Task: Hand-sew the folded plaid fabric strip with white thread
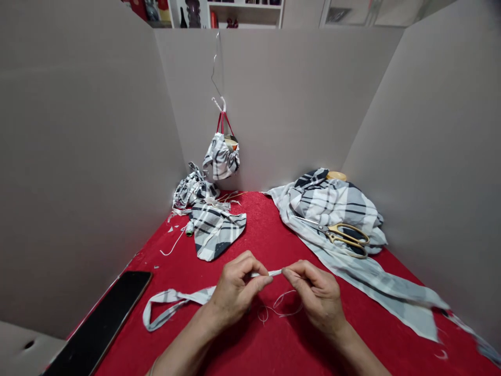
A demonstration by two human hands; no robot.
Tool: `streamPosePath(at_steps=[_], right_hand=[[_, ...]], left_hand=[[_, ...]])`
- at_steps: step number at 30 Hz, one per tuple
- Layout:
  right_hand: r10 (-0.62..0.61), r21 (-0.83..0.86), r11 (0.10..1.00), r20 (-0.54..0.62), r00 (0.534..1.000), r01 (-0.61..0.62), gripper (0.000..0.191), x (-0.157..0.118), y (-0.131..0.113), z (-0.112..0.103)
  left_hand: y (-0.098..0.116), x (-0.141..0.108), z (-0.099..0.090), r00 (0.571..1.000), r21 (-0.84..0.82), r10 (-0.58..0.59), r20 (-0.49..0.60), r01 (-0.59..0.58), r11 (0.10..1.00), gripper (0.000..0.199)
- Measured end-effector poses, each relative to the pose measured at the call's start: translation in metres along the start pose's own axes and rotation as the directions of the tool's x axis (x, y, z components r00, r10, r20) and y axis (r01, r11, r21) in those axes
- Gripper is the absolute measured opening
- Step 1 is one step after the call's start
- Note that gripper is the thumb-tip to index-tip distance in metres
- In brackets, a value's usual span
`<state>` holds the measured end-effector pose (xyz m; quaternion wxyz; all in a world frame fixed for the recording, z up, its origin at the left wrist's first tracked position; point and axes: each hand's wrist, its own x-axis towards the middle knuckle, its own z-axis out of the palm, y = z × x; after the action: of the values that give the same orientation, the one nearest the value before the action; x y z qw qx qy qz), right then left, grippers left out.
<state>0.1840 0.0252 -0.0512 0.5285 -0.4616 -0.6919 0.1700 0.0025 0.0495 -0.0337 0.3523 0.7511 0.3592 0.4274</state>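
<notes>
Left hand (240, 287) and right hand (317, 295) pinch the strip (275, 272) between fingertips; a loop (201, 295), seemingly its tail, lies left of the fingers; thread (279, 315) coils slackly just below them; dragging through it could cause knots.

Grey-and-white fabric strip (201, 296), red tabletop (262, 224), black-grey-white plaid cloth (336, 202), gold scissor handles (333, 228).

Creased, matt woven cloth (332, 201) bunches beneath scissors (322, 228) with shiny metal blades (307, 222) and smooth handles (334, 228). Left of the scissors, a soft cloth strip (204, 296) trails over a matt, fabric-like table covering (260, 222) and a phone (104, 313) shows a smooth, glossy face; behind the scissors rises a smooth, matt panel (285, 99).
</notes>
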Motion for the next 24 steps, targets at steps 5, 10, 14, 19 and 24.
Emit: streamPosePath(at_steps=[5,10,14,19,24], right_hand=[[-0.03,-0.002,1.0,0.002,1.0,0.03,0.019,-0.0012,0.0003,0.0],[-0.045,-0.002,0.999,0.007,0.999,0.045,0.018,-0.0024,0.0008,-0.0011],[-0.051,-0.003,0.999,0.005,0.999,0.051,0.016,-0.003,0.0022,-0.0017],[-0.085,-0.018,0.996,0.012,0.996,0.085,0.014,-0.0034,0.0009,-0.0016],[-0.1,-0.028,0.995,0.025,0.995,0.101,0.014,-0.0031,-0.0021,-0.0021]], left_hand=[[0.0027,0.0,-0.001,0.998,0.051,0.056,0.023,-0.057,0.997,0.018],[-0.0003,-0.0006,-0.0008,0.987,0.129,0.156,0.043,-0.16,0.979,0.016],[0.0009,0.0003,-0.0023,0.987,0.07,0.148,0.067,-0.152,0.986,0.016],[0.0068,-0.0011,-0.0069,0.991,0.041,0.041,0.128,-0.047,0.998,0.015],[0.0064,-0.0027,-0.0089,0.995,0.003,-0.041,0.089,0.04,0.999,0.019]])
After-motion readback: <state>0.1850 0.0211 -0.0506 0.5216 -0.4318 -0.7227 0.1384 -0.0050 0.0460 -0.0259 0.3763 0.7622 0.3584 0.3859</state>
